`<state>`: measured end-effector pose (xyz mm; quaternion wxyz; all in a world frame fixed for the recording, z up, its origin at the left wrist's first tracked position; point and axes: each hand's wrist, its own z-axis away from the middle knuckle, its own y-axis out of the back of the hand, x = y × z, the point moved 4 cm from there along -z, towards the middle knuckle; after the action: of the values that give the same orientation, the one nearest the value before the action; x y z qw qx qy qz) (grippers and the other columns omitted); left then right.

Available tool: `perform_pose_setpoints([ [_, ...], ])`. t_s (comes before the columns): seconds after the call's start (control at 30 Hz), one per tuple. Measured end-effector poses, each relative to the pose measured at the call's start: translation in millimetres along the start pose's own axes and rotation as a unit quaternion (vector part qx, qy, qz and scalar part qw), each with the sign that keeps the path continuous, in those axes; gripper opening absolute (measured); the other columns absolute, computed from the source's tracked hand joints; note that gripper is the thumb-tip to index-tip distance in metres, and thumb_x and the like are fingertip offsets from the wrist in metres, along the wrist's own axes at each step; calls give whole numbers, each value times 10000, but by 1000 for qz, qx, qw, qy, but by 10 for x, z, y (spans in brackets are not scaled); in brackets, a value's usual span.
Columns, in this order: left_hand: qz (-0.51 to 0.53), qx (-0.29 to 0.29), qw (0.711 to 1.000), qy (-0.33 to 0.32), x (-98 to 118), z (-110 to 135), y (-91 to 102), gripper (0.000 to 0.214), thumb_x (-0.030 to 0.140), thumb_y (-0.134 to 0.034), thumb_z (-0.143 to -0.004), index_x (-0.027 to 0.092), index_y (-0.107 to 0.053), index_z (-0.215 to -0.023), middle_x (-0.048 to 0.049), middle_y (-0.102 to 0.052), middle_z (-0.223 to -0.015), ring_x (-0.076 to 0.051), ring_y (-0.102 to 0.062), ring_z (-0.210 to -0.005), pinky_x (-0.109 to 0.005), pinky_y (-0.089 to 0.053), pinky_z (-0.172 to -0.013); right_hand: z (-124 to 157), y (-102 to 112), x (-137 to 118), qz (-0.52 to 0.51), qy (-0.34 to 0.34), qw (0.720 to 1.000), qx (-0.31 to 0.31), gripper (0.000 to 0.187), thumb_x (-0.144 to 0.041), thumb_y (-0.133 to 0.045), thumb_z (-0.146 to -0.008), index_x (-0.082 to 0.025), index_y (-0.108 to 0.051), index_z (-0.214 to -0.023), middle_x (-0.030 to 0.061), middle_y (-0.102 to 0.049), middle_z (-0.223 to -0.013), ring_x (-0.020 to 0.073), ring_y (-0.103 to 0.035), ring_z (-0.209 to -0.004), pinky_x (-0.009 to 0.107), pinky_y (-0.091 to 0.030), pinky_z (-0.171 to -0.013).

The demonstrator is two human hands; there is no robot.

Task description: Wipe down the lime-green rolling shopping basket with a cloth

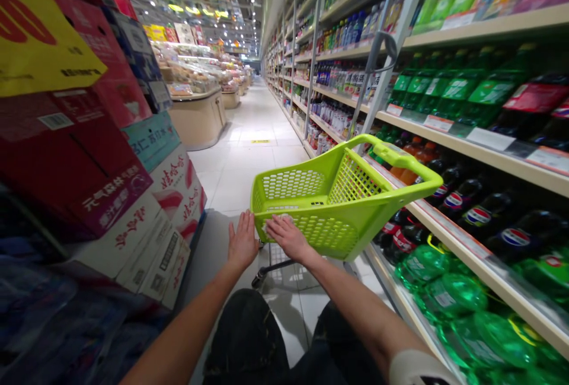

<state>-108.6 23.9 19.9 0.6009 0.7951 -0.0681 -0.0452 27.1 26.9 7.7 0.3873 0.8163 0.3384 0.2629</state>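
Observation:
A lime-green plastic shopping basket point(338, 195) on wheels stands in the aisle just ahead of me, its handle bar up at the right. My left hand point(242, 241) lies flat with fingers stretched out against the basket's near left corner. My right hand point(287, 235) presses a whitish cloth point(274, 222) against the basket's near wall, fingers spread over it. My knees in dark trousers show below.
Shelves point(471, 136) of soda bottles run along the right. Stacked red and white cartons point(133, 195) rise on the left. The white tiled aisle point(249, 153) stretches ahead past a rounded display counter point(200, 115).

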Motion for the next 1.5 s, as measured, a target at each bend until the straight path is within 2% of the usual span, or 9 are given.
perform_pose_setpoints([
  [0.13, 4, -5, 1000, 16, -59, 12, 1, 671, 128, -414, -688, 58, -247, -1334, -154, -217, -1418, -254, -169, -1314, -503, -183, -1039, -276, -22, -61, -2, -12, 1000, 13, 333, -134, -382, -871, -185, -505, -1176, 73, -440, -1313, 188, -278, -1282, 428, -288, -1032],
  [0.33, -4, -7, 1000, 29, -177, 59, 29, 671, 128, -426, -691, 54, -246, -1333, -151, -210, -1420, -250, -190, -1309, -491, -195, -1038, -101, -285, -228, -23, 19, 997, -68, 270, -155, -399, -873, -167, -573, -1080, 66, -532, -1226, 178, -381, -1222, 379, -375, -971],
  [0.5, -3, -5, 998, 63, -254, 47, 50, 659, 129, -426, -696, 58, -254, -1328, -161, -217, -1416, -255, -192, -1308, -498, -208, -1028, -425, -141, -237, -30, -1, 1000, -11, 301, -157, -394, -874, -179, -533, -1140, 71, -451, -1304, 186, -298, -1271, 417, -299, -1028],
  [0.7, 4, 10, 998, 60, -257, 32, 80, 667, 134, -421, -695, 61, -238, -1332, -178, -225, -1409, -262, -197, -1306, -509, -213, -1018, -552, -152, -270, -31, 0, 999, -42, 251, -171, -432, -861, -172, -578, -1065, 71, -523, -1232, 188, -370, -1226, 394, -352, -992],
  [0.9, 14, 29, 999, -5, 88, -84, 129, 659, 113, -402, -681, 62, -260, -1322, -150, -226, -1416, -242, -182, -1312, -507, -185, -1036, -426, 176, 155, 31, -117, 993, -9, 277, -134, -442, -844, -158, -559, -1094, 110, -531, -1210, 238, -391, -1202, 453, -353, -969],
  [1.1, 30, 26, 998, -55, 416, -171, 109, 667, 126, -392, -679, 76, -259, -1331, -120, -220, -1422, -235, -170, -1316, -510, -158, -1043, 262, 803, 912, 118, -228, 966, 3, 258, -104, -428, -834, -163, -599, -1018, 141, -559, -1150, 260, -434, -1148, 476, -366, -930],
  [1.2, 35, 20, 996, -84, 580, -172, 92, 675, 130, -385, -683, 69, -237, -1339, -114, -201, -1428, -231, -159, -1319, -513, -149, -1043, 323, 818, 875, 124, -236, 964, 8, 262, -109, -431, -834, -166, -593, -1033, 138, -549, -1171, 261, -432, -1151, 468, -364, -930],
  [1.37, 14, 3, 992, -122, 797, -171, 101, 673, 154, -379, -699, 103, -217, -1350, -86, -183, -1437, -223, -132, -1325, -528, -123, -1044, 160, 557, 541, 111, -149, 983, -11, 258, -145, -456, -836, -186, -589, -1053, 84, -556, -1183, 229, -423, -1168, 429, -349, -959],
  [1.5, 14, -15, 993, -120, 803, -167, 117, 682, 155, -374, -701, 101, -196, -1357, -73, -170, -1441, -228, -115, -1327, -540, -122, -1041, 446, 847, 819, 159, -190, 969, -17, 275, -107, -444, -826, -182, -600, -1039, 80, -544, -1202, 235, -406, -1182, 440, -324, -975],
])
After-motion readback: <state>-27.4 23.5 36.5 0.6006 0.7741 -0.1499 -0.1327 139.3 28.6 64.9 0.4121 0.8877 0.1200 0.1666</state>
